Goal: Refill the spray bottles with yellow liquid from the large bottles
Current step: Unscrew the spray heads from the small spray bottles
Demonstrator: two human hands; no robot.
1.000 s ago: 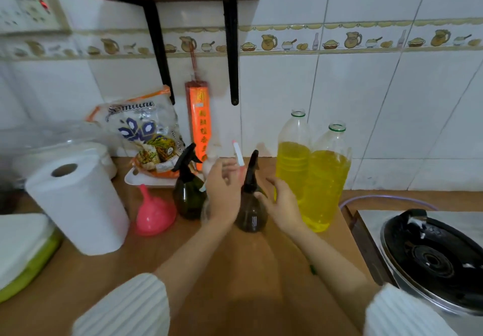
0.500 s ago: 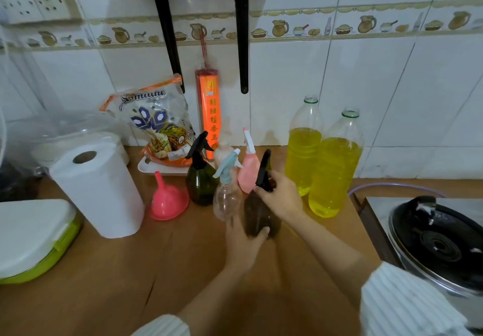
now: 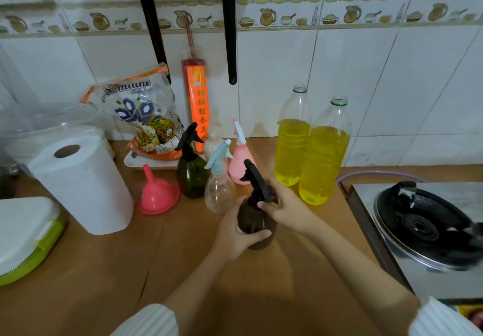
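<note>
The brown spray bottle [image 3: 254, 220] now sits nearer; left hand [image 3: 235, 233] grips its body, right hand [image 3: 285, 205] pinches the collar: twist steadily, upright

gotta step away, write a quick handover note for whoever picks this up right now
Left hand grips the body of the dark brown plastic spray bottle; right hand grips its black trigger head.
Two large clear bottles of yellow liquid stand uncapped by the wall. Pink plastic funnel, dark green, clear and pink spray bottles wait on the wooden counter.
Done: nothing visibly refilled.
Left: unscrew the head, fill each bottle.
</note>
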